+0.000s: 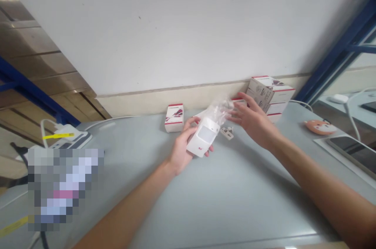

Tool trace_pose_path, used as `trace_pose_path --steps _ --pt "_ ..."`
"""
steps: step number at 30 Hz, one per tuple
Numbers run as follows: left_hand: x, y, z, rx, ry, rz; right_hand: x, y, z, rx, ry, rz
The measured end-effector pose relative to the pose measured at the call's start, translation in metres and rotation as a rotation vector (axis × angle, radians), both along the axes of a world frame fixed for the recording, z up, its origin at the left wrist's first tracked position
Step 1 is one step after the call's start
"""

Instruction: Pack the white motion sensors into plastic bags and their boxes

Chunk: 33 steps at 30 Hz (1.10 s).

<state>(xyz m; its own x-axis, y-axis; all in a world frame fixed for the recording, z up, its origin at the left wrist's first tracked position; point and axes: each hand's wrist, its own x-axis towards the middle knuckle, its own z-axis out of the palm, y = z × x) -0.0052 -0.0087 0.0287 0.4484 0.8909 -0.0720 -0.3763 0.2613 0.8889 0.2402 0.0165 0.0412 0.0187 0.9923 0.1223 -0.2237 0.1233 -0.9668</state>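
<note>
My left hand (181,150) is wrapped round a white rectangular device (202,138) with a pale window on its face, held above the grey table (211,198). A clear plastic bag (219,108) sticks out from the device's far end. My right hand (252,119) hovers just right of the bag with its fingers spread, their tips at the plastic. A small white bracket-like part (227,133) lies on the table under my right hand.
A small white and red box (174,117) stands at the wall, and a stack of similar boxes (270,94) sits at the back right. An orange round object (320,127) and a tablet (351,148) lie at the right. A white device with a yellow tag (67,136) is at the left.
</note>
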Motion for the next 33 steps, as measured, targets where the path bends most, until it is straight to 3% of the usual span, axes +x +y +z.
trace_pose_path --steps 3,6,9,13,16,19,22,29,33 --pt "0.001 -0.002 0.002 0.052 -0.027 0.023 -0.007 -0.003 -0.004 -0.086 0.053 0.102" --pt "0.002 -0.003 0.001 0.08 -0.039 0.015 -0.015 -0.013 -0.004 -0.14 -0.06 0.319" --pt "0.004 -0.005 -0.001 0.049 -0.032 0.021 -0.023 -0.023 -0.001 -0.1 -0.178 0.486" --pt "0.009 -0.01 -0.006 0.055 0.08 0.107 -0.022 -0.021 -0.005 -0.083 -0.227 0.388" --pt "0.012 -0.008 -0.015 0.2 0.234 0.191 -0.01 -0.011 -0.01 -0.068 -0.323 0.324" --pt "0.013 0.001 -0.028 0.348 0.222 0.163 0.003 -0.005 -0.011 -0.031 -0.453 0.318" --pt "0.01 0.008 -0.035 0.385 0.216 0.092 0.01 -0.004 -0.006 -0.008 -0.496 0.355" --pt "0.005 -0.005 -0.019 0.367 0.251 0.213 0.012 -0.005 0.001 0.048 -0.634 0.423" --pt "0.006 -0.007 -0.022 0.457 0.328 0.105 0.011 -0.005 -0.003 0.062 -0.791 0.513"
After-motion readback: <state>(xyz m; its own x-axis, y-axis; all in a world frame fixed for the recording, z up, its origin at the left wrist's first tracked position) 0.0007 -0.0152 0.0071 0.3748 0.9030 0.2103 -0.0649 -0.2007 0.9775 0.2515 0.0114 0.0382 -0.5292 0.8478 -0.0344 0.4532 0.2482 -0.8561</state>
